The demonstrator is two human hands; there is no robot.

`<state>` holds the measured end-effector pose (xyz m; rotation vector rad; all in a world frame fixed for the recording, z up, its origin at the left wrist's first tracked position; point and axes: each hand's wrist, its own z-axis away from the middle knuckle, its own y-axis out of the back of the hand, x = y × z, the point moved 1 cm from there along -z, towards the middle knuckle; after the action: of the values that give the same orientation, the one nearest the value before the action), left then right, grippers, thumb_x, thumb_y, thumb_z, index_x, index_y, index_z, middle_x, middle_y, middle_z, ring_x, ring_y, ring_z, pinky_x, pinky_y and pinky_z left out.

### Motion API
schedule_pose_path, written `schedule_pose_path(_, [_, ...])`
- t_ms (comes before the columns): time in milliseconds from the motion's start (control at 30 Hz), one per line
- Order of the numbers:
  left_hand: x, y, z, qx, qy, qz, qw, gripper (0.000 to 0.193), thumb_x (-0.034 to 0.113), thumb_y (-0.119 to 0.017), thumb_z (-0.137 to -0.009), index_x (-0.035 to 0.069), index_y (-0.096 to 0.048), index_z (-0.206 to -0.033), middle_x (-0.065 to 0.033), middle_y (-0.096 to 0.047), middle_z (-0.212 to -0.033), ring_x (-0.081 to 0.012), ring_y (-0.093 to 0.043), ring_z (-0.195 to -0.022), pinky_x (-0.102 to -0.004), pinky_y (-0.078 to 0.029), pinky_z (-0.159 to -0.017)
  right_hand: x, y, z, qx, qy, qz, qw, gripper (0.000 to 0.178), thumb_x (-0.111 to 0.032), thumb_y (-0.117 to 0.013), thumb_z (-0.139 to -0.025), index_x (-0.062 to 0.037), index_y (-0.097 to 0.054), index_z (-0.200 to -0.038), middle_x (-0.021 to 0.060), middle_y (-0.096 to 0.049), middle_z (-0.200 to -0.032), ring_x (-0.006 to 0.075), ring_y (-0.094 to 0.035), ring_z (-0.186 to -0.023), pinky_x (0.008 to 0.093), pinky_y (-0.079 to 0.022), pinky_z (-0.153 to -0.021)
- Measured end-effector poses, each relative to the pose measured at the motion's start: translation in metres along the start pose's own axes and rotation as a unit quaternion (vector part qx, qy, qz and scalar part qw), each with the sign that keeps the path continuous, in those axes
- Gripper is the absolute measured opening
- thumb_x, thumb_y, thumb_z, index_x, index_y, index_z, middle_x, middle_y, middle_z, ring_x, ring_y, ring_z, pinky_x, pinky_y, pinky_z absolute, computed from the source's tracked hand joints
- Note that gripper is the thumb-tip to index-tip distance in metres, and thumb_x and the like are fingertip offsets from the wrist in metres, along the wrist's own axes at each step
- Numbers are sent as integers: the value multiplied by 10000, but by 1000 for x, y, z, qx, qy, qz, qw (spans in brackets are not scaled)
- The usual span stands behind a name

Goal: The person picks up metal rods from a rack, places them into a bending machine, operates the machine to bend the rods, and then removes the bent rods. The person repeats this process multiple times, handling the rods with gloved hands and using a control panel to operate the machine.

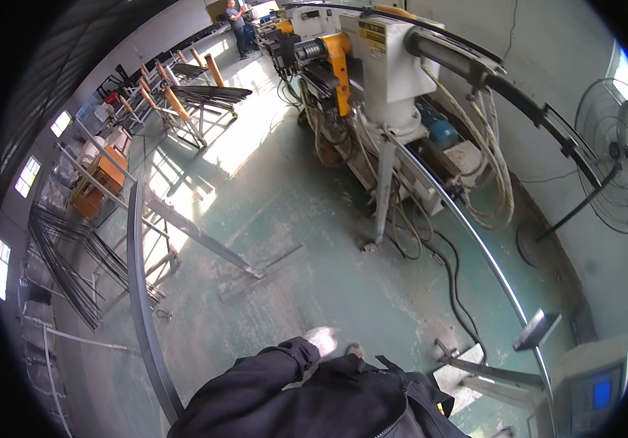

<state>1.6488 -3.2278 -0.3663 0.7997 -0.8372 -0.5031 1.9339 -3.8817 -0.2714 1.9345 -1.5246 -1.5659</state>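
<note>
My left hand [321, 340], in what looks like a whitish glove, is held in front of my body at the end of a black sleeve [285, 358]. It is blurred, its fingers cannot be made out, and I see nothing in it. To the left of that arm a long dark metal bar [139, 285] runs from the lower edge up to a metal stand [197, 232]. I do not see my right hand clearly anywhere.
A machine with a white column [391, 80] and orange arm [340, 73] stands ahead right. A shiny rail [467, 223] runs toward a control box with a screen [602, 392]. Cables [454, 292] cross the green floor. Racks of rods [204, 95] and a person [237, 28] are farther off.
</note>
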Motion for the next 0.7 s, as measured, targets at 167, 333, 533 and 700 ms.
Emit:
schedule_pose_path(167, [-109, 67, -81, -1, 29, -52, 998, 353, 319, -650, -1023, 41, -818, -1161, -265, -820, -1129, -460, -788, -1096, -579, -623, -979, -157, -199, 172, -465, 24, 59, 883, 429, -366, -763, -1036, -69, -797, -1344, 187, -804, -1368, 375, -784, -1256, 474, -619, -1099])
schedule_pose_path(333, [-127, 110, -171, 24, 81, 104, 991, 361, 362, -636, -1052, 116, -844, -1215, -192, -841, -1184, -438, -781, -1150, -532, -619, -1026, -219, -332, 231, -637, 60, 148, 755, 394, -392, -769, -1011, -84, -839, -1246, 171, -828, -1302, 378, -801, -1210, 473, -633, -1068])
schedule_pose_path(533, [-161, 248, -257, -135, 80, 122, 980, 460, 398, -641, -1027, 147, -801, -1380, -176, -834, -1286, -423, -759, -1257, -515, -592, -1087, -355, -524, 240, -648, 264, 217, 681, 371, -424, -778, -980, -102, -888, -1129, 152, -857, -1222, 382, -821, -1154, 471, -649, -1030])
schedule_pose_path(700, [-254, 387, -309, 109, 205, 163, 959, 398, 382, -659, -1022, 105, -864, -1222, -188, -843, -1222, -419, -783, -1198, -497, -616, -1050, -633, -637, 228, -689, 182, 13, 701, 515, -399, -820, -978, -49, -826, -1355, 200, -829, -1357, 365, -766, -1325, 441, -592, -1128])
